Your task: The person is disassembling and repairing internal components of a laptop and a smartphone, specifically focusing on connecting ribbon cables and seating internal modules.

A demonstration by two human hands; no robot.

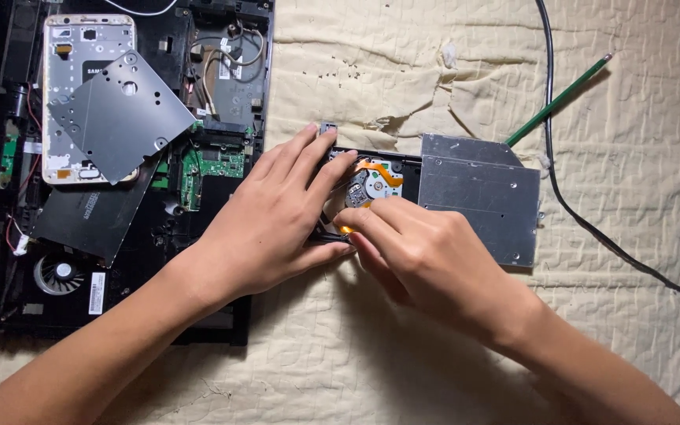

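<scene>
My left hand [277, 212] presses flat on the optical drive [466, 193] lying mid-worktop; my right hand [411, 252] pinches something at its exposed mechanism [371, 185]. Tugging hard could tear the orange ribbon [387, 171], I think.

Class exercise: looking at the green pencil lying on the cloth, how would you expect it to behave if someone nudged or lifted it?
The green pencil looks thin and straight, so it is probably stiff and light. Its slim shaft may roll when nudged, though the wrinkled cream cloth would likely stop it soon. The black cable beside it could also block it.
</scene>
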